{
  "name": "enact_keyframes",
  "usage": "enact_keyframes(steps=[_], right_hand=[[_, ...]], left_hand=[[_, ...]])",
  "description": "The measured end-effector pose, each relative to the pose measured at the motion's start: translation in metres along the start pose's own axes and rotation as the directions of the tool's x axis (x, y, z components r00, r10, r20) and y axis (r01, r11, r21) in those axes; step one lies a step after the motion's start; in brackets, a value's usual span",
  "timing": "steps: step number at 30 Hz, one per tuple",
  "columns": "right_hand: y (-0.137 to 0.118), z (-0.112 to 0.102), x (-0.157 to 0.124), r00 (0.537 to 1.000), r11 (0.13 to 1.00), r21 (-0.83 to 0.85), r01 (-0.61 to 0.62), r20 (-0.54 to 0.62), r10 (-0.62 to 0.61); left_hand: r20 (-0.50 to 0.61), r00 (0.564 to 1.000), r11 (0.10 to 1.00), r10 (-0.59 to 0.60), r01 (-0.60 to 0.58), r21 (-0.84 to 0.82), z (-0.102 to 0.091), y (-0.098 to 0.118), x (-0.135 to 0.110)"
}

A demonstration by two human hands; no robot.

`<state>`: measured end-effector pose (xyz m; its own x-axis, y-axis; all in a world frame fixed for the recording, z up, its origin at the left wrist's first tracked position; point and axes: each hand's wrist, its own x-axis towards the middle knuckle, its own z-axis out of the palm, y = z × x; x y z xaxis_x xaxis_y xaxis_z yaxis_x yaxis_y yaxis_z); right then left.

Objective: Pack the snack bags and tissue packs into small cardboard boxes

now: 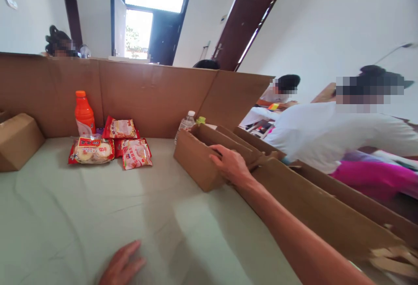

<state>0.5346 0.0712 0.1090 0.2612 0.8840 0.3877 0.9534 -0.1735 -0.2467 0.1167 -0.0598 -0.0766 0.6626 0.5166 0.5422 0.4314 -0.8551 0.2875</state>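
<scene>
My right hand [230, 163] reaches out to a small cardboard box [199, 163] at the right of the table, its fingers curled over the near wall and top rim. Part of that hand's grip is hidden behind the box's edge. Low in the view, my left hand [122, 263] hovers over or rests on the pale green tabletop [130, 215], with thumb and fingers apart and nothing in it. Behind the box stand a clear plastic bottle with a white cap [189, 120] and a green cap [200, 120], both partly hidden.
An orange drink bottle [84, 113] stands at the back left beside several snack packets [93, 150]. Another cardboard box [19, 143] is at far left. Tall cardboard panels [156, 97] border the back, and cardboard [303, 198] lines the right. A person in white [310, 137] sits beyond.
</scene>
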Motion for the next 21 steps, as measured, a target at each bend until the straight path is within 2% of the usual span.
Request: enact_keyframes(steps=[2, 4, 6, 8, 10, 12, 16, 21], right_hand=[[-0.015, -0.008, -0.027, 0.993, 0.991, 0.073, 0.113, 0.018, -0.114], [-0.037, -0.018, -0.057, 0.958, 0.937, 0.200, 0.286, -0.024, -0.287], [-0.066, -0.029, -0.086, 0.869, 0.805, 0.334, 0.490, -0.111, -0.482], [-0.098, -0.037, -0.111, 0.746, 0.629, 0.436, 0.643, -0.170, -0.644], [-0.126, -0.042, -0.129, 0.639, 0.477, 0.516, 0.711, -0.191, -0.745], [-0.146, -0.042, -0.139, 0.571, 0.387, 0.572, 0.723, -0.179, -0.801], [-0.157, -0.037, -0.144, 0.509, 0.331, 0.617, 0.714, -0.132, -0.851], [-0.151, -0.033, -0.143, 0.526, 0.350, 0.628, 0.696, -0.114, -0.843]], left_hand=[[0.062, 0.972, 0.961, -0.226, 0.233, -0.148, -0.017, -0.006, 0.000], [0.123, 0.912, 0.886, -0.392, 0.410, -0.216, -0.044, -0.013, 0.008], [0.112, 0.869, 0.825, -0.483, 0.494, -0.275, -0.073, -0.021, 0.019], [0.075, 0.842, 0.776, -0.534, 0.524, -0.350, -0.098, -0.028, 0.028], [0.071, 0.819, 0.719, -0.570, 0.539, -0.438, -0.118, -0.032, 0.033], [0.088, 0.807, 0.670, -0.584, 0.540, -0.509, -0.134, -0.032, 0.033], [0.092, 0.807, 0.659, -0.583, 0.536, -0.528, -0.153, -0.032, 0.032], [0.137, 0.838, 0.628, -0.528, 0.494, -0.601, -0.146, -0.040, 0.045]])
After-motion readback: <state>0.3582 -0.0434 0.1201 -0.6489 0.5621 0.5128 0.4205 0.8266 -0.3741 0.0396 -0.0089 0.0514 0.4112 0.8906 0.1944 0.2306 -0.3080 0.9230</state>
